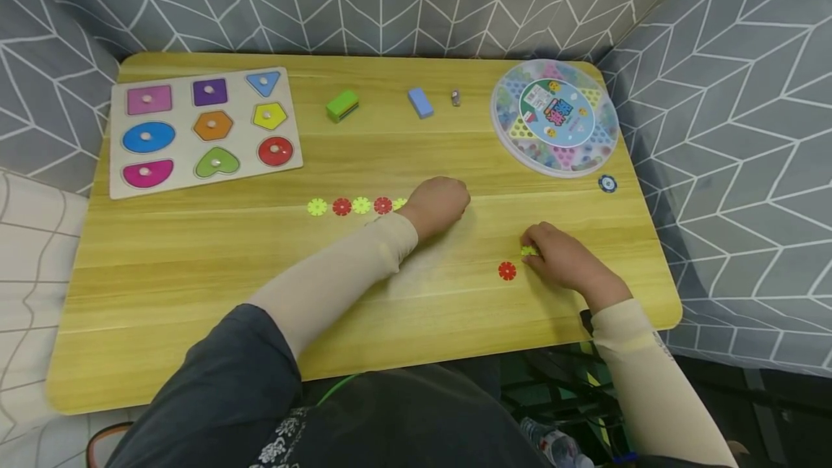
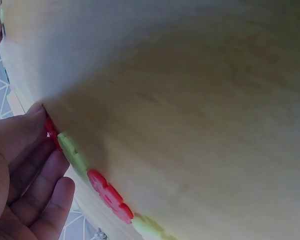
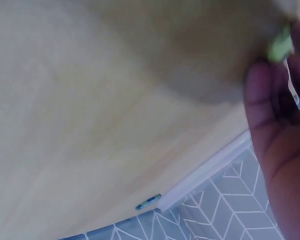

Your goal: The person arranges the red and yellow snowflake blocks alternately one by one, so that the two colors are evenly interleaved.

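A row of alternating yellow-green and red snowflake discs (image 1: 341, 206) runs across the middle of the table. My left hand (image 1: 437, 206) is at its right end. In the left wrist view, its thumb and fingers pinch a red snowflake disc (image 2: 51, 131), beside a yellow-green one (image 2: 72, 154); the head view hides this grip. To the right, my right hand (image 1: 564, 260) pinches a yellow-green snowflake disc (image 1: 529, 250) between thumb and fingers, blurred in the right wrist view. A loose red snowflake disc (image 1: 507, 271) lies on the table just left of that hand.
A shape puzzle board (image 1: 247, 143) with knobbed pieces lies at the back left. Behind the hands are a green block (image 1: 342, 105), a blue block (image 1: 420, 102) and a small grey object (image 1: 456, 97). A round game box (image 1: 513, 143) and a blue-white token (image 1: 607, 183) lie at right.
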The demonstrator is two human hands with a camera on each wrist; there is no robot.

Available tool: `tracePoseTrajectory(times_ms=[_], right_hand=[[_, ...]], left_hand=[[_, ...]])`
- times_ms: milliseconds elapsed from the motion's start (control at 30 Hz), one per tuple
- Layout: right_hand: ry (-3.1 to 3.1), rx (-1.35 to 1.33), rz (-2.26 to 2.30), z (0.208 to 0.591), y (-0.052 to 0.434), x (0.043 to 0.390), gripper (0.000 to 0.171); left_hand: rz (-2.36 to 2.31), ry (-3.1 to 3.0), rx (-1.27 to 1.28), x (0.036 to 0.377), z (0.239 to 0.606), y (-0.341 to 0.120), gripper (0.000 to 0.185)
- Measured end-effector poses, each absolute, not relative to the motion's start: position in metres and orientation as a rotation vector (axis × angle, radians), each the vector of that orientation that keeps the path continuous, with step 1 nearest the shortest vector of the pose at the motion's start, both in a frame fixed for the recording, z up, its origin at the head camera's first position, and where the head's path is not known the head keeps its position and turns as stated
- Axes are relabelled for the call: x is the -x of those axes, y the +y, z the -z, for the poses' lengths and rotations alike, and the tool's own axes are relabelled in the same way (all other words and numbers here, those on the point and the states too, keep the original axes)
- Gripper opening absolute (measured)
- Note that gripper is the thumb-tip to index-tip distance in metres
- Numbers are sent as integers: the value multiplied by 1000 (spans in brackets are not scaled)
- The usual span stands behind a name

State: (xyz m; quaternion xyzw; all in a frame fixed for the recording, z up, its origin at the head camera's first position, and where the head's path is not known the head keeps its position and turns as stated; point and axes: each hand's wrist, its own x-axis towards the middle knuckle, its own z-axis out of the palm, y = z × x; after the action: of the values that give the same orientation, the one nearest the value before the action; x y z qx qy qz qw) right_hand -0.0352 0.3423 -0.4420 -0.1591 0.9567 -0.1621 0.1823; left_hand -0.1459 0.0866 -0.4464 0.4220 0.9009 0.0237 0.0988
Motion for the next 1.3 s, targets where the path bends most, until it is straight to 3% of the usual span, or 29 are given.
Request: tracePoseTrajectory(times_ms=[100,433,633,933,1100,1300], right_hand=[[2747,391,475,443,341,35,27],[2743,370,433,437,343,39,34],[2709,384,409,434,343,46,29],[2641,343,645,420,344,63,6],[2709,364,704,404,332,82,17],[2754,412,668,404,310,110,18]], left_hand=[[-65,2664,-1257,146,447,86,19],[-76,2652,-1259,147,448,86,17],[-107,2640,-1262,148,446,86,16],[-98,2636,-1262,148,443,85,16],[-79,2641,-1257,148,446,85,15],[-80,2635,-1257,148,445,84,15]])
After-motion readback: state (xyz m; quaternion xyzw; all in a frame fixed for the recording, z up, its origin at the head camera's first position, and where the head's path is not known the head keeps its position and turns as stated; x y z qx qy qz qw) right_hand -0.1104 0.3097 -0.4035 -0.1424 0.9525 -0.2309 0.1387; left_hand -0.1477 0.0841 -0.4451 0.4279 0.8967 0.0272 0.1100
